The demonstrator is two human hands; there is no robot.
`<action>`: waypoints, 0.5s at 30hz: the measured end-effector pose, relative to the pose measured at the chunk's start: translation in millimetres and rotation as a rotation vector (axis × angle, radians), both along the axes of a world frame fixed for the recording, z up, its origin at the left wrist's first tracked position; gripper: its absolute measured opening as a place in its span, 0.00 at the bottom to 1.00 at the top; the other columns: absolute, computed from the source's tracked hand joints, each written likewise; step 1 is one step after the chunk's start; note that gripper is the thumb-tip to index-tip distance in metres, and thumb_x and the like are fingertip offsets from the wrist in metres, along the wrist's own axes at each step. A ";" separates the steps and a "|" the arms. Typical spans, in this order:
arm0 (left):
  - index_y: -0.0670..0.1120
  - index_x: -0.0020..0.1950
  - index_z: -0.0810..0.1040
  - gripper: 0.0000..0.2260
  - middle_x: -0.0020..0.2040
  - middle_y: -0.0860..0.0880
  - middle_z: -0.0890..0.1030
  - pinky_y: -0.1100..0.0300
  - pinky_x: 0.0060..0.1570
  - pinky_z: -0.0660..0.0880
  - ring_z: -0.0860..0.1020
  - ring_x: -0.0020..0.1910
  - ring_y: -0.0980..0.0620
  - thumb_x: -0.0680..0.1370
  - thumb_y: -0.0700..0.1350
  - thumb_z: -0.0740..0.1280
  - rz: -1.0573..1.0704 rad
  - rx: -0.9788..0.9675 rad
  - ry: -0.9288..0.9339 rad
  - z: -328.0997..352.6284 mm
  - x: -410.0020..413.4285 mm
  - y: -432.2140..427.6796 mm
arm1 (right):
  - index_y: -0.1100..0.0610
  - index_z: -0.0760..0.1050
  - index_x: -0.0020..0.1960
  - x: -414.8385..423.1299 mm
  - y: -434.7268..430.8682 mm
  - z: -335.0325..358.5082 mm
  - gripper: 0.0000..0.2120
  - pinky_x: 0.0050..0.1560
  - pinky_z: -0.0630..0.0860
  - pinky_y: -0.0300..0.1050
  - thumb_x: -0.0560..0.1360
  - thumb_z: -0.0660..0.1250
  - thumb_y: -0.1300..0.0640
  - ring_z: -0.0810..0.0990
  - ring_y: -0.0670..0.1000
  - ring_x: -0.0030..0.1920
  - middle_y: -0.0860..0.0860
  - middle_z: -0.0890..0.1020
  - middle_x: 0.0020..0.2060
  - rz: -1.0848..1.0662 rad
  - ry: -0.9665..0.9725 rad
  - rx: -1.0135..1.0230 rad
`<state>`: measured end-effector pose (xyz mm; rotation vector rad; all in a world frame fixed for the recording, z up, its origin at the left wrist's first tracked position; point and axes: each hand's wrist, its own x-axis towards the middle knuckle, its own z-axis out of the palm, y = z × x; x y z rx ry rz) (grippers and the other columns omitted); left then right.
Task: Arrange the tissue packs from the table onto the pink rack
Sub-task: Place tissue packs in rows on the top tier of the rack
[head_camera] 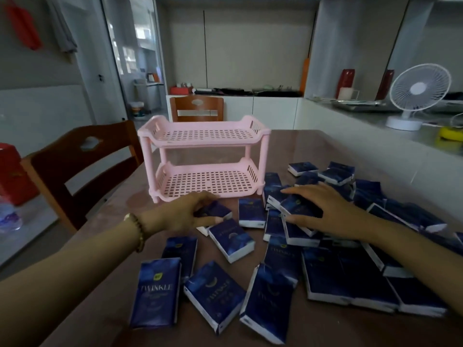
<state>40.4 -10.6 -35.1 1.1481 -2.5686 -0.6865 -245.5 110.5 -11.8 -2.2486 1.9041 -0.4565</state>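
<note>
A pink two-tier rack (204, 156) stands on the brown table (120, 216), both perforated shelves bare. Several dark blue tissue packs (325, 271) lie scattered in front of it and to its right. My left hand (185, 211) grips one tissue pack (218, 212) between thumb and fingers, just in front of the rack's lower shelf. My right hand (323, 209) lies spread over a tilted pack (298, 209) on top of the pile, thumb along its near edge and fingers along its far edge.
A wooden chair (82, 166) stands at the table's left side, another chair (196, 108) behind the rack. A white counter on the right carries a white fan (416, 96). A red bag (12, 174) sits at the far left.
</note>
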 end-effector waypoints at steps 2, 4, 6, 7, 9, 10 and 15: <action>0.50 0.67 0.66 0.25 0.57 0.59 0.74 0.75 0.49 0.72 0.75 0.54 0.63 0.73 0.53 0.69 0.009 0.051 0.054 -6.2 1.9 -1.3 | 0.34 0.62 0.65 6.2 -6.5 -1.2 0.28 0.69 0.64 0.44 0.67 0.61 0.32 0.66 0.36 0.62 0.34 0.69 0.61 0.045 -0.104 -0.032; 0.47 0.63 0.68 0.23 0.53 0.59 0.76 0.72 0.45 0.76 0.78 0.49 0.65 0.73 0.50 0.71 0.024 0.101 0.103 -10.0 2.5 -5.7 | 0.31 0.62 0.61 12.7 -15.2 0.0 0.23 0.60 0.68 0.30 0.69 0.65 0.38 0.69 0.29 0.57 0.29 0.68 0.58 0.073 -0.212 -0.022; 0.44 0.59 0.71 0.23 0.53 0.51 0.80 0.58 0.48 0.80 0.80 0.50 0.56 0.70 0.52 0.73 0.013 0.133 0.117 -9.8 3.3 -12.9 | 0.33 0.63 0.63 17.8 -24.7 2.0 0.23 0.57 0.68 0.27 0.71 0.66 0.43 0.68 0.28 0.58 0.28 0.67 0.59 0.114 -0.259 -0.033; 0.43 0.57 0.73 0.22 0.53 0.48 0.81 0.53 0.49 0.80 0.81 0.50 0.52 0.69 0.53 0.73 0.002 0.149 0.119 -8.2 3.8 -15.6 | 0.35 0.63 0.64 20.6 -29.4 3.2 0.22 0.56 0.67 0.24 0.72 0.65 0.45 0.67 0.26 0.58 0.27 0.67 0.59 0.136 -0.281 -0.039; 0.44 0.51 0.75 0.22 0.51 0.45 0.81 0.47 0.49 0.79 0.80 0.50 0.47 0.66 0.58 0.74 -0.009 0.175 0.132 -5.8 6.5 -19.9 | 0.38 0.65 0.64 26.3 -38.9 5.8 0.20 0.54 0.65 0.20 0.75 0.64 0.49 0.65 0.22 0.57 0.26 0.66 0.59 0.181 -0.358 -0.037; 0.46 0.50 0.75 0.23 0.51 0.45 0.81 0.47 0.49 0.79 0.80 0.50 0.46 0.65 0.59 0.74 -0.011 0.208 0.147 -4.0 7.5 -20.7 | 0.38 0.65 0.64 30.1 -43.3 7.0 0.19 0.55 0.65 0.20 0.75 0.64 0.50 0.65 0.23 0.58 0.27 0.67 0.59 0.196 -0.402 -0.024; 0.47 0.55 0.75 0.18 0.53 0.45 0.83 0.47 0.57 0.77 0.81 0.53 0.49 0.69 0.42 0.76 0.048 0.445 0.216 3.3 17.1 -21.2 | 0.38 0.66 0.63 52.5 -68.3 6.8 0.21 0.59 0.73 0.38 0.73 0.67 0.49 0.71 0.40 0.63 0.42 0.72 0.64 0.197 -0.610 0.080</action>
